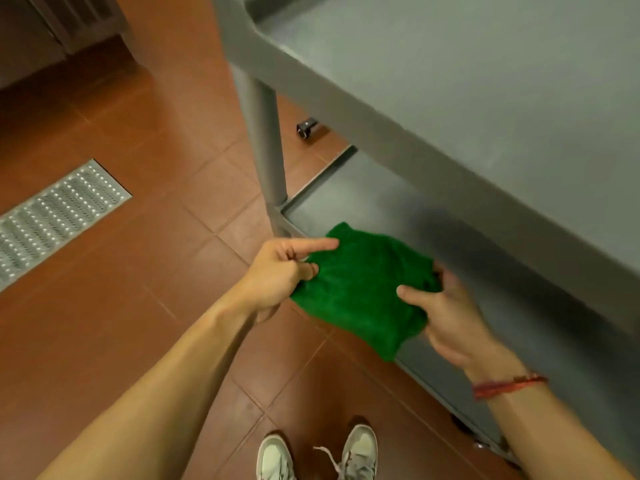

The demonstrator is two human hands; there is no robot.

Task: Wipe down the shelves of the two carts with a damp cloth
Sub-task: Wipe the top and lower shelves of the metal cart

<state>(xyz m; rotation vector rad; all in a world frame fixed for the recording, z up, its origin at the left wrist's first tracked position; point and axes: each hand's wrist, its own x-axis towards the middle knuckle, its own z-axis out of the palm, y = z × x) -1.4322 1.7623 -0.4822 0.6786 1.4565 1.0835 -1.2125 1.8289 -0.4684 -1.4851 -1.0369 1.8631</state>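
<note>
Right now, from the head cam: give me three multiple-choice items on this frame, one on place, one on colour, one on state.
1. Where is the cloth?
A. lying on the top shelf
B. held in front of the cart's lower shelf
C. on the floor drain

2. What colour is the cloth?
A. green
B. white
C. blue

3. How is the cloth held?
A. left hand only
B. right hand only
C. both hands

Key: 1 B, it hangs in the air by the lower shelf's edge. 2 A, plainly green. 3 C, left hand and right hand each have a grip on one side.
</note>
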